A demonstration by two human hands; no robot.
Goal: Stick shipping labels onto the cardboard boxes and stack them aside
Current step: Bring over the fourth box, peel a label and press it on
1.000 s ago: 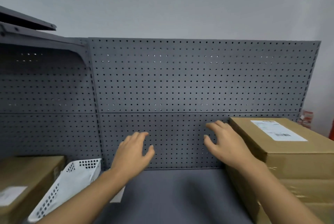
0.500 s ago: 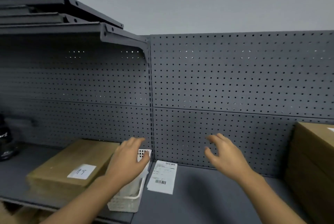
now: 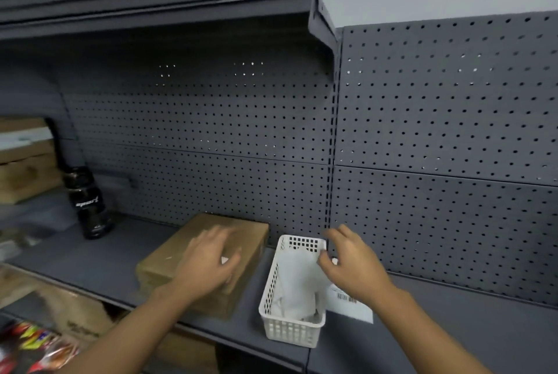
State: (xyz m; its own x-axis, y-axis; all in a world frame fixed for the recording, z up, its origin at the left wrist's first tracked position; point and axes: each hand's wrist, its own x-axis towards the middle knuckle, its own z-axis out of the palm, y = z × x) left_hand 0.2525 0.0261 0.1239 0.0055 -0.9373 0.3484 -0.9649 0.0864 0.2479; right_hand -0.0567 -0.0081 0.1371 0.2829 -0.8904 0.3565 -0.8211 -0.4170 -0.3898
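Note:
A flat cardboard box lies on the grey shelf, left of a white plastic basket. My left hand hovers over the box top with fingers spread and relaxed, covering most of a white slip on it. My right hand is held open above the basket's right rim, holding nothing. A white shipping label with a barcode lies flat on the shelf just right of the basket, partly hidden by my right wrist. White sheets fill the basket.
A black bottle stands at the back left. More cardboard boxes sit at the far left. A grey pegboard backs the shelf, and a metal shelf overhangs above. Colourful packets and a box lie on the lower level.
My view has swung left, and the stacked boxes on the right have left the frame. Both hands moved left: the left one now over the box, the right one over the basket.

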